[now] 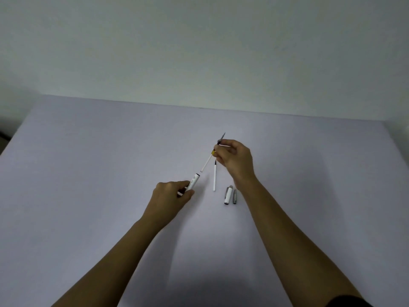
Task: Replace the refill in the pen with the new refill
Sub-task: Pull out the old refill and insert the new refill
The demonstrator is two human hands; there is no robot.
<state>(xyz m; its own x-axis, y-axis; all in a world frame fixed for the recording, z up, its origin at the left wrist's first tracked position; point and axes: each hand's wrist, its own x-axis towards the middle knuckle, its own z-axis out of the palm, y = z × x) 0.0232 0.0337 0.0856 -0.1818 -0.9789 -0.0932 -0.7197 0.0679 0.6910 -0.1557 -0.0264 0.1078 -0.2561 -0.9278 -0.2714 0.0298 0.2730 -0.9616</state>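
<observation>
My left hand [171, 196] grips the white pen barrel [193, 181], whose open end points up and to the right. My right hand [235, 159] pinches a thin white refill [207, 162] near its tip end, held slanted in the air. The refill's lower end hangs just clear of the barrel's mouth. A second white refill [214, 177] with a dark tip lies on the table between my hands, partly under the right hand's fingers. A white pen cap [228, 194] and a small grey pen part [234, 197] lie side by side near my right wrist.
The table [88, 173] has a pale lilac surface and meets a plain light wall at its far edge. A dark object shows at the far left edge of the view.
</observation>
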